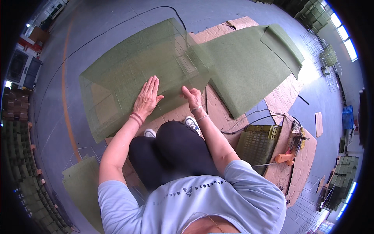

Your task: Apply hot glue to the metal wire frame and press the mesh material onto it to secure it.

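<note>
A wire frame wrapped in thin, see-through green fabric lies in front of my knees, its thin rods showing through the cloth. My left hand rests flat on the near part of this fabric, fingers stretched out together and thumb apart. By the fabric's near right side is my right hand, fingers curled in and thumb pointing up; whatever is in its grip is hidden. A larger green fabric piece spreads to the right, with a folded flap at its far end.
Cardboard sheets lie beneath the work. At my right are a yellow-green plastic crate and an orange-handled tool. A dark hose curves across the floor. Another green piece lies at left; stacked green goods stand beyond.
</note>
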`<state>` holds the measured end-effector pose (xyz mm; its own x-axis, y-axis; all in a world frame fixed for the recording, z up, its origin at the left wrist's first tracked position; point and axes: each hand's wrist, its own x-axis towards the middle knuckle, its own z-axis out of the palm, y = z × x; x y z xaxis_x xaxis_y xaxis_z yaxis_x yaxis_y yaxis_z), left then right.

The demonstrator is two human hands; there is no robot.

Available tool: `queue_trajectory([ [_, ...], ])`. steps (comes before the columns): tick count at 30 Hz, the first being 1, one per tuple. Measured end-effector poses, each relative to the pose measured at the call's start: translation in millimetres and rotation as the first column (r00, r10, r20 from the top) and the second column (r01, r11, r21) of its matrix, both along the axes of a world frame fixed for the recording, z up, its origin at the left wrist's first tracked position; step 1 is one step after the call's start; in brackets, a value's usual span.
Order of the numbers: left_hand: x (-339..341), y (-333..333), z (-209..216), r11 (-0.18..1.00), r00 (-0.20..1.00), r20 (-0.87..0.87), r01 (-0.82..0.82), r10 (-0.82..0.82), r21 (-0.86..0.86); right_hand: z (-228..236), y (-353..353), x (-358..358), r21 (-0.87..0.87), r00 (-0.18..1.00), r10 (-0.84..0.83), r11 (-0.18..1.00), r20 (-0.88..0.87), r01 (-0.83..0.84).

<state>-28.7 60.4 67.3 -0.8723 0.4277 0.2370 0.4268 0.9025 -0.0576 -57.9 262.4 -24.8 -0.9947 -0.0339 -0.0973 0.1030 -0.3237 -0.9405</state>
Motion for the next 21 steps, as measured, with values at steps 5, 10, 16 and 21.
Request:
queue_trajectory([
  [5, 0, 0, -1, 1.000, 1.000, 0.005, -0.007, 0.007, -0.009, -3, 3, -3, -0.004, 0.999, 0.034, 0.999, -0.009, -0.034],
  [10, -2, 0, -2, 1.000, 1.000, -0.002, -0.010, 0.010, -0.011, 5, 34, -28, -0.114, 0.985, -0.170, 0.978, 0.034, 0.173],
  [16, 0, 0, 1, 1.000, 1.000, -0.002, -0.019, 0.019, -0.022, 1, 64, -45, -0.053, 0.957, -0.290, 0.955, 0.022, 0.291],
  [21, 5, -7, 13, 0.997, 0.997, 0.045, 0.071, -0.069, -0.027, -4, 57, -41, -0.123, 0.963, -0.267, 0.955, 0.042, 0.270],
])
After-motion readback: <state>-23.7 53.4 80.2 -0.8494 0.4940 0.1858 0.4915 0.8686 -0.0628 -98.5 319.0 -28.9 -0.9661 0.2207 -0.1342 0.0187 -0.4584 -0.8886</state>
